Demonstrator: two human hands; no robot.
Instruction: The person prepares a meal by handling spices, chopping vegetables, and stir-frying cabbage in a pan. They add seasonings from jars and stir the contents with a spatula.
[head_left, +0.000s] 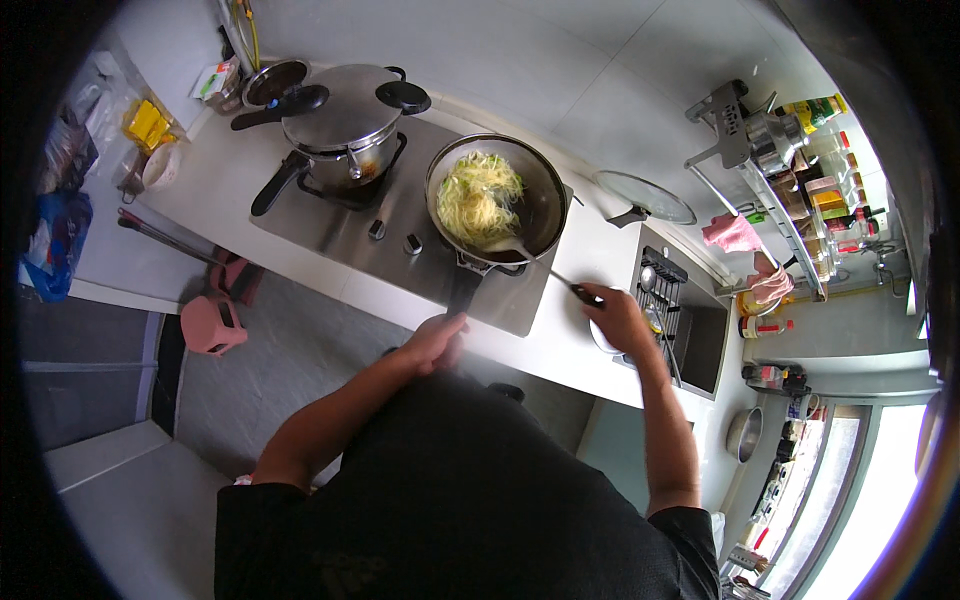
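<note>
My left hand (436, 343) grips the end of the dark handle (464, 291) of a wok (551, 187), which sits on the right burner of a steel gas hob (330, 236). Pale green and yellowish shredded vegetable (480, 196) is heaped toward the wok's left side. Dark bare metal shows at its right. My right hand (619, 319) holds a metal spatula (553, 274) by its black handle. The spatula's blade rests in the wok at the lower edge of the shreds, partly hidden by them.
A pressure cooker (341, 120) stands on the left burner, its black handles sticking out. Right of the wok, a glass lid (649, 196) leans on the wall. Beyond are a sink (699, 337) with a black rack (660, 281) and a wall shelf (780, 217) of bottles. A pink stool (212, 325) stands on the floor.
</note>
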